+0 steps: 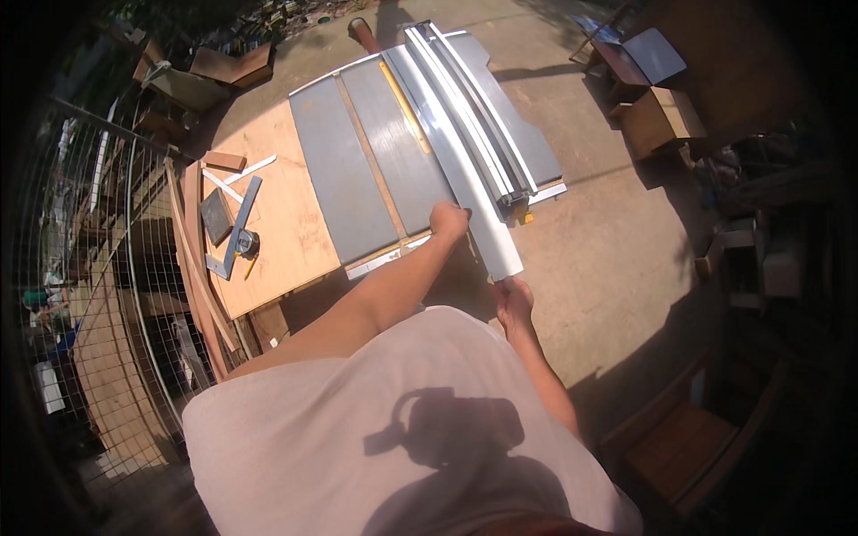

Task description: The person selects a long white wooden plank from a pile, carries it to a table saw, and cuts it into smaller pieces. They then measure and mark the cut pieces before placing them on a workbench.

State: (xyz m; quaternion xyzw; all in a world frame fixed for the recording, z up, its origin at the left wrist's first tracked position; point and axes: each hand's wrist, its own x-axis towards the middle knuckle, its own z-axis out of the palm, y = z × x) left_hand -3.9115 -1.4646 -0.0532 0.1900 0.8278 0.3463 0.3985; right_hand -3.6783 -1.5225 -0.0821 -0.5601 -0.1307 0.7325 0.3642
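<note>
A long, glossy white board [490, 237] lies along the silver rail fence [474, 116] on a grey table saw top [375, 134], its near end sticking out past the table's front edge. My left hand [450, 221] is closed at the board's left edge, near the front of the table. At the board's near end, my right hand [514, 301] grips the end with the fingers partly under it. A yellow strip [405, 107] lies on the grey top, left of the board. The saw blade cannot be made out.
A plywood side table [290, 214] adjoins on the left, bearing a metal square [239, 228], a tape measure [248, 242], a pencil [249, 268], a dark block [215, 217] and a wood block [224, 161]. Wire mesh [107, 223] stands further left. Wooden boxes [661, 125] sit at the right.
</note>
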